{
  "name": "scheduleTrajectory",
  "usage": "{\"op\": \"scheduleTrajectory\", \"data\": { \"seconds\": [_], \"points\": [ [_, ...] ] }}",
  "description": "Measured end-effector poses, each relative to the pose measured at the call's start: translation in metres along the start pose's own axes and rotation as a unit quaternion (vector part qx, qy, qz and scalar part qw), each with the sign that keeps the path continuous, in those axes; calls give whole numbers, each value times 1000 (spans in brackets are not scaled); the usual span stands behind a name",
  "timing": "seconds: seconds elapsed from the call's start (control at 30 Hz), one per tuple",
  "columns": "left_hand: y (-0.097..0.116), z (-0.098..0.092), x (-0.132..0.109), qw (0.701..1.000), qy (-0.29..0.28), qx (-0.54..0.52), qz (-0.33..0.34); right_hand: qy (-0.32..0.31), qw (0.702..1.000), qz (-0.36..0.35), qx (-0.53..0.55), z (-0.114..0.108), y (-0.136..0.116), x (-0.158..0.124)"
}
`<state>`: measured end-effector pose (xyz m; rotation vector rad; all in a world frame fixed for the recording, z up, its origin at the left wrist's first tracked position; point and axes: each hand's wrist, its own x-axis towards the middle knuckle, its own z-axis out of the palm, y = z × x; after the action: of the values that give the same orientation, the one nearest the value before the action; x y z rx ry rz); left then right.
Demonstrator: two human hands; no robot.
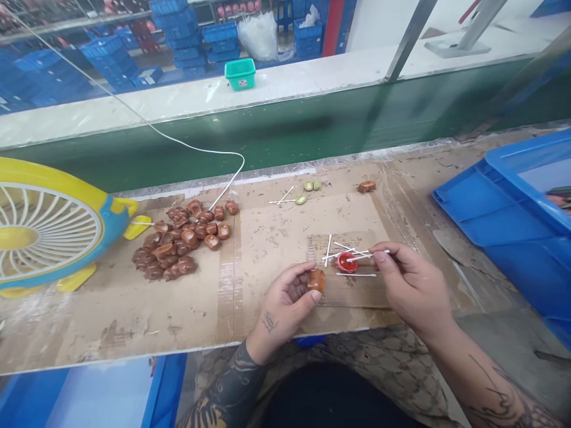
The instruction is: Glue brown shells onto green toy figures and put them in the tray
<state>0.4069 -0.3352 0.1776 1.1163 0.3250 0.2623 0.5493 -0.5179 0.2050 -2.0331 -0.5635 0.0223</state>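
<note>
My left hand (289, 297) is closed on a small glossy brown moulded piece (316, 280), held between thumb and fingers over the cardboard. My right hand (408, 279) pinches a cotton swab (362, 257), whose far tip is at a small round pot of red paint (347, 262). Several other cotton swabs (355, 274) lie around the pot on a square of cardboard (357, 295). To the left sits a heap of similar brown pieces (178, 244), some with pale hollows facing up.
A yellow and blue fan (49, 226) stands at the left. Green pieces (301, 200) and one brown piece (367, 186) lie at the back. Blue crates flank the table, including one at right (504, 196). A white cable (191, 145) hangs across; a green basket (239, 74) sits on the ledge.
</note>
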Motion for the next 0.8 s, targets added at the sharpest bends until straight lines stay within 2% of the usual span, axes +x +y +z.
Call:
{"op": "scheduleTrajectory", "data": {
  "seconds": [0.13,0.23,0.4,0.5,0.8],
  "points": [
    [1,0,0,1000,-2,4,-4,-34,989,14,141,2,-19,-8],
    [2,1,0,1000,-5,7,-10,-81,979,5,187,11,-29,-12],
    [1,0,0,1000,-14,1,0,-118,977,-3,177,22,-27,-13],
    [0,-1,0,1000,-16,5,-4,-117,980,-12,159,22,-24,-13],
    [5,-1,0,999,-3,32,-39,-121,979,-115,117,19,-18,-12]
  ]
}}
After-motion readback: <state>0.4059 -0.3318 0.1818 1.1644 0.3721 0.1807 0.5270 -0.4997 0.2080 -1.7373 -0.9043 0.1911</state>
